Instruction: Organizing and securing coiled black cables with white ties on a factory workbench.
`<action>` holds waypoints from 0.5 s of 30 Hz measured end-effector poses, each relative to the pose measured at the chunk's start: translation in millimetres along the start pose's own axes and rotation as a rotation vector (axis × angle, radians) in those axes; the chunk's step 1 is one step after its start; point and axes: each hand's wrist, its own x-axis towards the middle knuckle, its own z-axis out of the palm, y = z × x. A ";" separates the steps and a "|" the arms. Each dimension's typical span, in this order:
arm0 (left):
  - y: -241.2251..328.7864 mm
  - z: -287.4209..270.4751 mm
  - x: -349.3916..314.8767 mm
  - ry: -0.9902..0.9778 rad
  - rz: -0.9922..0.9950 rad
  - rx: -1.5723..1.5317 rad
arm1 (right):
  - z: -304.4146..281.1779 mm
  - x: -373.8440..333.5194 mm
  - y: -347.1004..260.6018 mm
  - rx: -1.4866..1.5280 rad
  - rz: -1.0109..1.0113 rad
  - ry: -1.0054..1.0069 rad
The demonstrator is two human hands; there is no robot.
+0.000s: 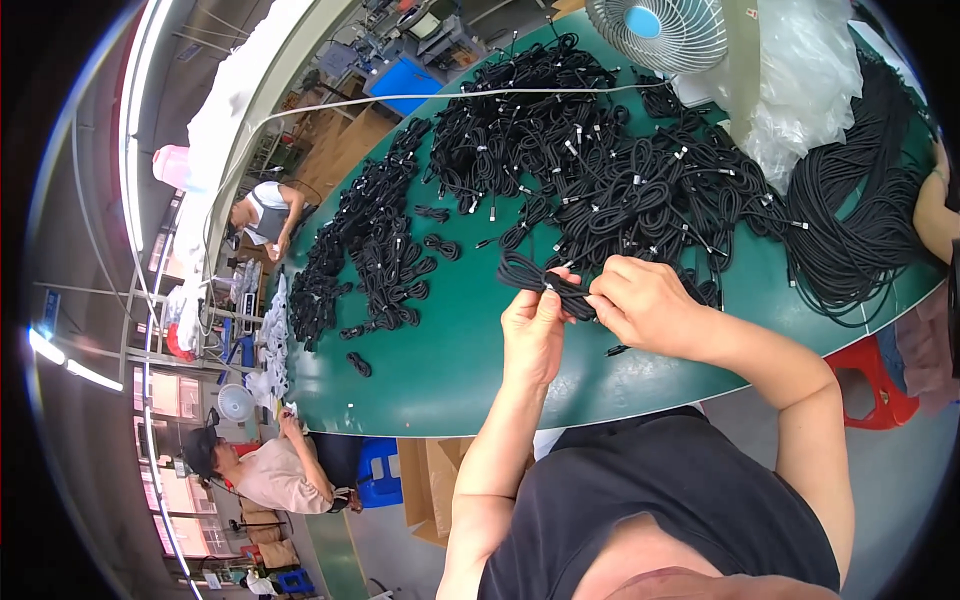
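Observation:
A looped bundle of black cable is held up over the green table. My left hand pinches its middle, where something small and white shows at the thumb. My right hand is closed on the bundle's right end, its fingertips close to the left hand's. A short cable end with a plug shows just below the hands. Beyond them lies a large heap of black cables, many with light metal plugs. What the right fingertips pinch is partly hidden.
Smaller tied bundles lie to the left. Long cable coils and clear plastic bags are at the right, near a fan. Another person's arm reaches in there. A red stool stands below the edge. Two people work at the left.

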 end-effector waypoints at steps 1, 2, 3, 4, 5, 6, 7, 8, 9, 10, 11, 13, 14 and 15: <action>-2.0 3.5 -1.3 -0.015 -0.023 0.007 | 0.1 0.8 0.4 -0.001 0.000 0.001; -4.9 7.2 -4.3 -0.019 -0.037 0.129 | 0.2 3.2 0.6 0.015 -0.013 0.028; -8.0 13.8 -9.4 -0.052 -0.030 0.030 | -0.6 5.0 -0.2 0.033 -0.030 0.051; -9.1 12.9 -10.5 -0.046 -0.033 0.022 | -2.2 6.1 -2.3 0.033 -0.038 0.045; -9.4 11.8 -11.3 -0.040 -0.034 0.013 | -4.3 7.0 -5.4 0.006 -0.046 0.039; -6.7 13.0 -9.9 -0.039 -0.026 0.007 | -5.8 8.7 -7.2 -0.025 -0.053 0.035; -2.5 15.1 -8.3 -0.011 -0.027 -0.021 | -8.7 8.9 -8.7 -0.030 -0.062 0.030; 1.4 15.7 -6.3 0.016 -0.027 -0.049 | -12.8 7.4 -9.6 -0.040 -0.031 -0.001; 5.6 10.5 -2.2 0.029 -0.007 -0.027 | -16.2 7.6 -10.0 -0.050 -0.002 -0.030; 6.9 9.4 -0.5 0.028 0.008 -0.018 | -16.0 6.9 -7.0 -0.050 -0.001 -0.036; 8.0 8.8 0.6 0.027 0.022 -0.010 | -14.1 8.3 -5.6 -0.057 -0.012 -0.040; 8.7 19.4 -3.9 0.036 -0.037 0.023 | -12.2 9.3 -8.4 -0.066 -0.034 -0.014; -1.4 18.0 -6.7 -0.022 -0.041 0.042 | -8.3 14.1 -13.3 -0.041 -0.067 0.037; -5.0 17.1 -6.2 -0.062 -0.085 -0.122 | -7.0 17.6 -17.0 -0.053 -0.064 0.033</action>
